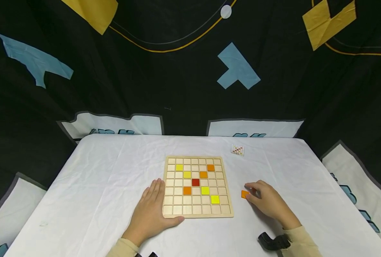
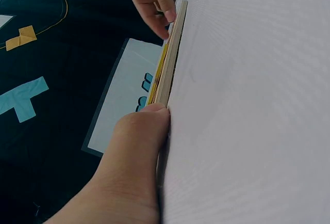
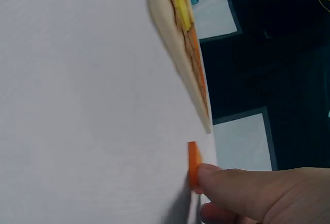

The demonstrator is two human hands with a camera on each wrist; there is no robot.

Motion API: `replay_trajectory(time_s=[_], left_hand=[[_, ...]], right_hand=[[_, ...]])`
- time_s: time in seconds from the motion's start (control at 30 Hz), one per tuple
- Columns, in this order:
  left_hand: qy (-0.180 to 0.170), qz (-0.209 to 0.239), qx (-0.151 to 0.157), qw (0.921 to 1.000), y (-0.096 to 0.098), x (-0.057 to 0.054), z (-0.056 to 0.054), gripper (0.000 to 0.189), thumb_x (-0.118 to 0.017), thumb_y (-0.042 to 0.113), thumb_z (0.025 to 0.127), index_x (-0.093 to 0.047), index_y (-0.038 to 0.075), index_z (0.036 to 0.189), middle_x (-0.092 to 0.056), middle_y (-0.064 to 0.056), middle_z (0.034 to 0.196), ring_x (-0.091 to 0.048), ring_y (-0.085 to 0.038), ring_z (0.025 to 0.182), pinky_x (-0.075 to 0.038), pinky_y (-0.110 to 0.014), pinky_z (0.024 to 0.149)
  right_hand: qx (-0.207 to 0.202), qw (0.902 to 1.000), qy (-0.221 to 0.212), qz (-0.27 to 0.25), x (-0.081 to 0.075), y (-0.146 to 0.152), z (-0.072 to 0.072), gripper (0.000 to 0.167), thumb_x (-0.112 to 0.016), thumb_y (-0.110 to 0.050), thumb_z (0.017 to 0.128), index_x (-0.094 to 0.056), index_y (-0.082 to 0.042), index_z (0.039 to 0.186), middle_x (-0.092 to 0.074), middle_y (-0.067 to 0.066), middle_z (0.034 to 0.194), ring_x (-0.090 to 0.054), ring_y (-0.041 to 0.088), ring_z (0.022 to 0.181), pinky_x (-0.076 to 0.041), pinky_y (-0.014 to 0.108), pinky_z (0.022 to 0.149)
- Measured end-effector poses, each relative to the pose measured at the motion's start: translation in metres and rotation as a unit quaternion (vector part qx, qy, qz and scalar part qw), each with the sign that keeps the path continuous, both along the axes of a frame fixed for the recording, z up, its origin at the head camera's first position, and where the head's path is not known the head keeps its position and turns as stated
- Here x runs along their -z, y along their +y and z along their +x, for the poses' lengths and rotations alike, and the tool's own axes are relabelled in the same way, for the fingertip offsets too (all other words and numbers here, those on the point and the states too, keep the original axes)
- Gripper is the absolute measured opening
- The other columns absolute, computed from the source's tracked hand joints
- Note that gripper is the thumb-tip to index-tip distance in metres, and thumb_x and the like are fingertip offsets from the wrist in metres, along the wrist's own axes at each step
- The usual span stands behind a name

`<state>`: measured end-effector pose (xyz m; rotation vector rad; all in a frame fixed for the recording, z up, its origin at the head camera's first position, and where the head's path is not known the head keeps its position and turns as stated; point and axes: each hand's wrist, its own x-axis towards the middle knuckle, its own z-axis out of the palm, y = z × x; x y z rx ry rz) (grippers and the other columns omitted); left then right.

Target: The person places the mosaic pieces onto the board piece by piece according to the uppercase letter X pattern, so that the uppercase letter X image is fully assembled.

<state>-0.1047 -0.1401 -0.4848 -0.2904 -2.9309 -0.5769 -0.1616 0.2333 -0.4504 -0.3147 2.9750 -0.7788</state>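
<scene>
A square wooden grid board (image 1: 198, 216) lies on the white table. Yellow tiles (image 1: 214, 199), orange tiles (image 1: 211, 167) and one red tile (image 1: 195, 182) form crossing diagonals in its cells. My left hand (image 1: 150, 210) rests flat beside the board, straight fingers along its left edge and thumb at the front left corner. To the right of the board, my right hand (image 1: 267, 200) pinches a loose orange tile (image 3: 194, 164) between thumb and fingers. The right wrist view shows that tile edge-on, just off the board's near corner.
A small card (image 1: 237, 150) with a printed coloured grid lies behind the board on the right. A black curved strap piece (image 1: 274, 242) sits at the right wrist. Black cloth (image 1: 190, 89) with blue and yellow shapes hangs behind the white table (image 1: 94, 185).
</scene>
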Motion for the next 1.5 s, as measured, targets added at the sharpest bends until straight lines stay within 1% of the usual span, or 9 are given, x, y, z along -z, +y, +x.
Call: replay_trajectory(time_s=[0.13, 0.23, 0.37, 0.5, 0.6, 0.83, 0.93, 1.13, 1.5], left_hand=[[-0.002, -0.002, 0.002, 1.0000, 0.000, -0.001, 0.000, 0.128, -0.061, 0.085, 0.068, -0.028, -0.005, 0.153, -0.029, -0.020, 0.161, -0.024, -0.035, 0.152, -0.024, -0.050, 0.124], [-0.007, -0.003, 0.001, 1.0000, 0.000, -0.002, 0.000, 0.129, -0.061, 0.085, 0.069, -0.027, -0.005, 0.153, -0.028, -0.020, 0.162, -0.023, -0.034, 0.152, -0.024, -0.050, 0.124], [-0.011, -0.003, 0.001, 0.9999, -0.001, -0.001, 0.001, 0.129, -0.061, 0.086, 0.068, -0.027, -0.005, 0.153, -0.027, -0.020, 0.162, -0.022, -0.034, 0.153, -0.023, -0.050, 0.124], [-0.010, -0.002, 0.000, 0.9999, -0.001, -0.001, 0.001, 0.129, -0.061, 0.086, 0.068, -0.027, -0.005, 0.154, -0.027, -0.020, 0.162, -0.023, -0.034, 0.153, -0.022, -0.049, 0.124], [-0.011, -0.003, -0.002, 0.9999, -0.001, 0.000, 0.001, 0.130, -0.063, 0.085, 0.067, -0.026, -0.004, 0.154, -0.026, -0.019, 0.162, -0.022, -0.033, 0.153, -0.022, -0.047, 0.125], [-0.004, 0.001, 0.000, 1.0000, 0.000, 0.000, 0.001, 0.129, -0.063, 0.085, 0.067, -0.028, -0.005, 0.153, -0.028, -0.020, 0.162, -0.024, -0.034, 0.152, -0.023, -0.048, 0.124], [-0.008, -0.005, 0.000, 1.0000, 0.000, 0.000, 0.000, 0.130, -0.062, 0.086, 0.068, -0.027, -0.004, 0.154, -0.026, -0.019, 0.162, -0.023, -0.033, 0.153, -0.022, -0.048, 0.125], [-0.012, -0.008, 0.000, 0.9999, -0.001, -0.001, 0.000, 0.130, -0.061, 0.086, 0.068, -0.026, -0.004, 0.154, -0.025, -0.019, 0.163, -0.022, -0.033, 0.153, -0.022, -0.047, 0.125], [-0.007, -0.006, 0.002, 1.0000, -0.002, -0.001, 0.001, 0.129, -0.061, 0.086, 0.069, -0.027, -0.005, 0.154, -0.026, -0.020, 0.162, -0.024, -0.034, 0.152, -0.023, -0.049, 0.124]], right_hand=[[0.008, 0.9999, -0.008, -0.005, 0.002, 0.002, 0.001, 0.020, -0.074, -0.018, 0.089, -0.072, -0.014, 0.108, -0.061, -0.004, 0.092, -0.051, 0.011, 0.082, -0.044, 0.029, 0.073], [0.016, 0.9993, -0.007, -0.032, 0.003, 0.001, 0.001, 0.014, -0.075, -0.016, 0.088, -0.068, -0.015, 0.100, -0.063, -0.004, 0.089, -0.050, 0.011, 0.073, -0.043, 0.025, 0.065], [0.036, 0.9970, -0.001, -0.068, 0.004, -0.006, -0.002, 0.015, -0.075, -0.014, 0.088, -0.063, -0.016, 0.097, -0.065, -0.002, 0.085, -0.045, 0.010, 0.061, -0.038, 0.021, 0.054], [0.050, 0.9939, -0.002, -0.099, 0.005, -0.023, -0.006, 0.015, -0.076, -0.013, 0.087, -0.066, -0.017, 0.098, -0.066, -0.002, 0.086, -0.048, 0.011, 0.061, -0.040, 0.020, 0.053], [0.044, 0.9905, -0.010, -0.130, 0.006, -0.041, -0.007, 0.015, -0.077, -0.013, 0.086, -0.068, -0.017, 0.097, -0.067, -0.003, 0.085, -0.049, 0.012, 0.061, -0.042, 0.020, 0.052], [-0.022, 0.9808, -0.016, -0.193, 0.007, -0.084, -0.006, 0.012, -0.079, -0.020, 0.084, -0.071, -0.022, 0.093, -0.066, -0.010, 0.078, -0.048, 0.010, 0.062, -0.041, 0.020, 0.053], [-0.059, 0.9789, -0.007, -0.195, 0.008, -0.100, -0.005, 0.011, -0.080, -0.024, 0.084, -0.071, -0.026, 0.091, -0.066, -0.014, 0.077, -0.048, 0.008, 0.062, -0.040, 0.020, 0.055], [-0.120, 0.9740, -0.002, -0.192, 0.014, -0.126, -0.002, 0.010, -0.078, -0.027, 0.085, -0.073, -0.025, 0.093, -0.066, -0.018, 0.081, -0.054, 0.005, 0.075, -0.047, 0.020, 0.065], [-0.177, 0.9673, 0.033, -0.179, 0.015, -0.161, 0.002, 0.012, -0.079, -0.027, 0.084, -0.074, -0.021, 0.092, -0.071, -0.014, 0.084, -0.056, 0.004, 0.081, -0.049, 0.017, 0.071]])
